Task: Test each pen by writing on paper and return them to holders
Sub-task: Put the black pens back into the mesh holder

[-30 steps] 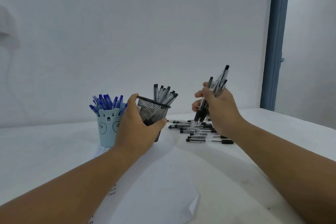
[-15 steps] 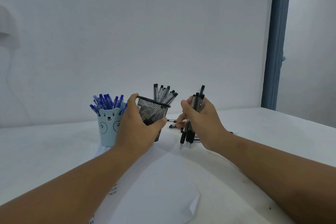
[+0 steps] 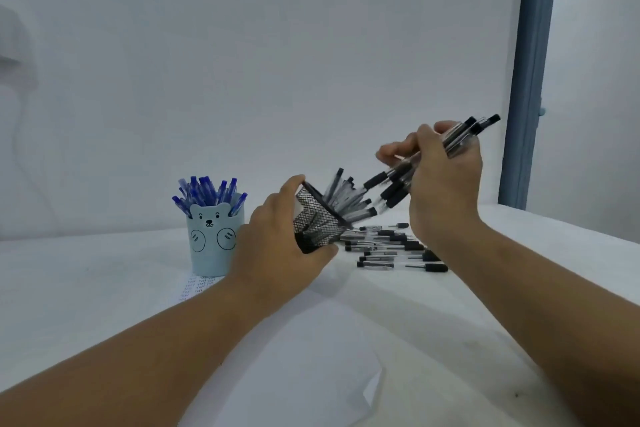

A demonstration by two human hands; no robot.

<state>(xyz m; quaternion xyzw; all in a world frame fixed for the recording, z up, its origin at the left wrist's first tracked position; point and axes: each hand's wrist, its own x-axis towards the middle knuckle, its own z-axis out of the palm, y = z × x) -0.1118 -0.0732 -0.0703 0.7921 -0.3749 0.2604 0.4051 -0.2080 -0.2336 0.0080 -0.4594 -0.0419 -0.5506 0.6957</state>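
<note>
Black pens held at the mouth of a tilted mesh holder.
The left hand wraps its grip round the black wire-mesh pen holder, tipped rightward on the white desk; the right hand, above and right of it, clenches a bundle of black-capped clear pens, tips toward its mouth.

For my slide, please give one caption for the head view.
Left hand tilts mesh holder; right hand feeds in black pens.

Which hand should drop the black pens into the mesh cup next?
Right hand: it grips the pens, tips near the mesh cup, which the left hand tilts toward them.
</note>
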